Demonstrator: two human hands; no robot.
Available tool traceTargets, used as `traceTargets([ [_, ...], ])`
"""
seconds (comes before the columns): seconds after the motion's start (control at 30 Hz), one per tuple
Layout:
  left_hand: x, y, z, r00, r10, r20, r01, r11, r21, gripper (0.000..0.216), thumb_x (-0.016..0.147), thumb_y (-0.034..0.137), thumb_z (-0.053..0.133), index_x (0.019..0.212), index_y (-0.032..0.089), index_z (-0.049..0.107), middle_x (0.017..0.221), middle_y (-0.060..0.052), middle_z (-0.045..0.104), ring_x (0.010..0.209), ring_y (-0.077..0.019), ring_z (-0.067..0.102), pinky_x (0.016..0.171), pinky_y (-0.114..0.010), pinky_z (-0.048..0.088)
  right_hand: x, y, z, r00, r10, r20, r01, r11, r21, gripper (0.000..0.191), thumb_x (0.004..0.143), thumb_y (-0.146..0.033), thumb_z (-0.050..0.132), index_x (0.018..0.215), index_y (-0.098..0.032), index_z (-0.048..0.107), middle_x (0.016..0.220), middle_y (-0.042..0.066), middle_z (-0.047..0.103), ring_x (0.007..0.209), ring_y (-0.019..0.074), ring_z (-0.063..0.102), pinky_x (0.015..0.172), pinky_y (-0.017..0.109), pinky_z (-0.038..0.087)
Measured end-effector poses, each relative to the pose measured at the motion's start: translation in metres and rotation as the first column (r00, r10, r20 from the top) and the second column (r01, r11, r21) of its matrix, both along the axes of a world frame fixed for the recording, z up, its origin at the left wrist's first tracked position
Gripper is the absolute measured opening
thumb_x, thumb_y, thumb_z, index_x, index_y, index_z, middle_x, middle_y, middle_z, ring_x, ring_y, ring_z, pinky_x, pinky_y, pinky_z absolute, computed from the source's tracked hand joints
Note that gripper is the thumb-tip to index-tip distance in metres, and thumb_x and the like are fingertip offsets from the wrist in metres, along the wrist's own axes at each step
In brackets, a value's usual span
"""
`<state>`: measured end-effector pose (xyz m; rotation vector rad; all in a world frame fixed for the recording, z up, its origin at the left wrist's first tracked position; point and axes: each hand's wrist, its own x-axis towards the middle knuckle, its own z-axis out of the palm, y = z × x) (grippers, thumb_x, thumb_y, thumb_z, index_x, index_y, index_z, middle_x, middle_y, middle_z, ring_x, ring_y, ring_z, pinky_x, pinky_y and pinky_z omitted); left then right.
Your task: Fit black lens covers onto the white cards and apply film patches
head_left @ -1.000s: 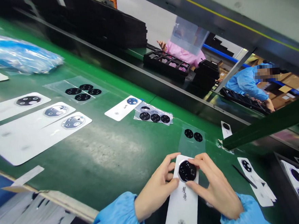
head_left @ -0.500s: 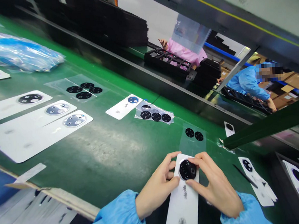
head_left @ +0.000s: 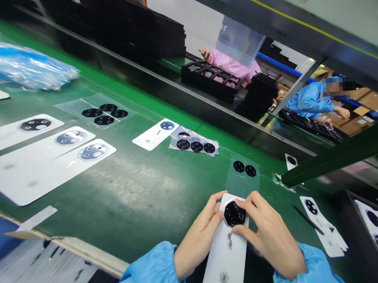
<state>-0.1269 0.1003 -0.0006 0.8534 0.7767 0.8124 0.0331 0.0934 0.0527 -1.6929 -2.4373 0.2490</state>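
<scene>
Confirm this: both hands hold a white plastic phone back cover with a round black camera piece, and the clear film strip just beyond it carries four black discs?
Not four: the head view shows two black discs on the clear film strip. The rest holds: the left hand and right hand hold the white plastic phone back cover with its round black camera piece.

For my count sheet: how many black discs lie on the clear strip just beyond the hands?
2. One disc lies at the strip's far end, the other just right of it; the held cover may hide more.
</scene>
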Motion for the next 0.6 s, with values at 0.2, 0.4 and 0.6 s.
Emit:
traceTargets([
  [0.2,0.007,-0.005,-0.002,0.994,0.086,-0.070,-0.081,0.995,0.066,0.038,0.091,0.042,0.041,0.126,0.026,0.039,0.109,-0.002,0.059,0.102,-0.0204,0.053,0.088,-0.031,0.038,-0.003,-0.003,-0.007,0.999,0.003,0.046,-0.008,0.996,0.090,0.031,0.075,-0.018,0.063,0.104,-0.023,0.051,0.082,0.001,0.050,0.068,0.0185,0.056,0.055,0.032,0.051],
  [0.4,0.010,-0.004,-0.004,0.986,0.113,-0.122,-0.096,0.986,0.133,0.035,0.092,0.038,0.039,0.125,0.025,0.038,0.116,-0.003,0.056,0.107,-0.0209,0.051,0.093,-0.031,0.035,-0.005,-0.006,-0.014,0.998,-0.011,0.067,0.004,0.994,0.108,0.039,0.077,-0.020,0.063,0.114,-0.020,0.048,0.085,0.004,0.051,0.073,0.0216,0.058,0.056,0.034,0.053],
  [0.6,0.009,-0.004,-0.007,0.983,0.118,-0.138,-0.102,0.987,0.122,0.036,0.092,0.041,0.037,0.125,0.025,0.036,0.107,-0.003,0.058,0.098,-0.0204,0.055,0.086,-0.031,0.039,-0.008,-0.012,-0.019,0.999,-0.046,-0.028,0.050,0.986,0.162,0.028,0.088,-0.030,0.048,0.115,-0.023,0.048,0.085,0.005,0.053,0.073,0.0216,0.059,0.056,0.034,0.053],
])
